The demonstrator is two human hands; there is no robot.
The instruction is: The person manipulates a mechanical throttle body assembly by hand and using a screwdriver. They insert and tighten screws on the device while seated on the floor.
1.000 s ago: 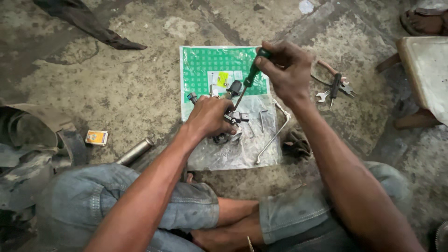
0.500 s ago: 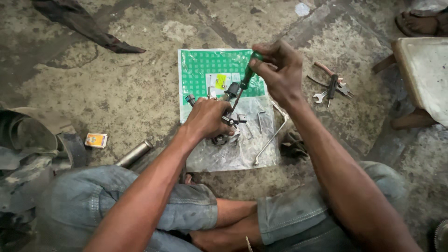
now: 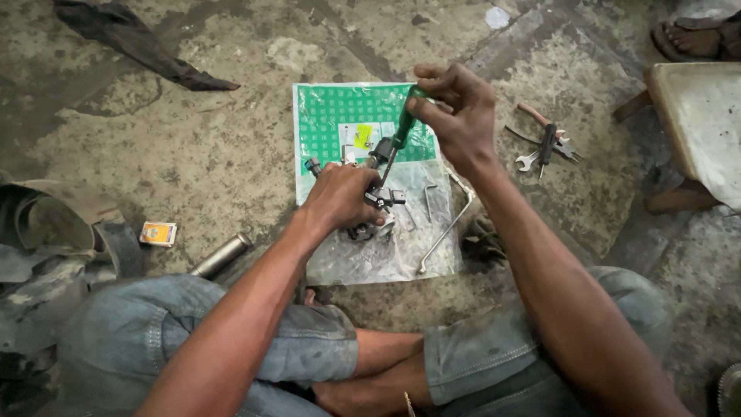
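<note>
Stained concrete floor [image 3: 193, 147], plastic sheet [image 3: 386, 255], perhaps a stool [image 3: 695, 116].

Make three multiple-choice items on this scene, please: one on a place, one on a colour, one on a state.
1. Where do the pliers lie?
A. on the bare floor right of the green sheet
B. on the stool
C. on the person's lap

2. What colour is the screwdriver handle?
A. red
B. green
C. yellow

3. What is the left hand doing?
A. resting open on a knee
B. holding the small metal part on the sheet
C. lifting the metal tube

Answers:
1 A, they lie on concrete beside a small spanner.
2 B, green shows within the right hand.
3 B, its fingers close over the part under the screwdriver tip.
</note>
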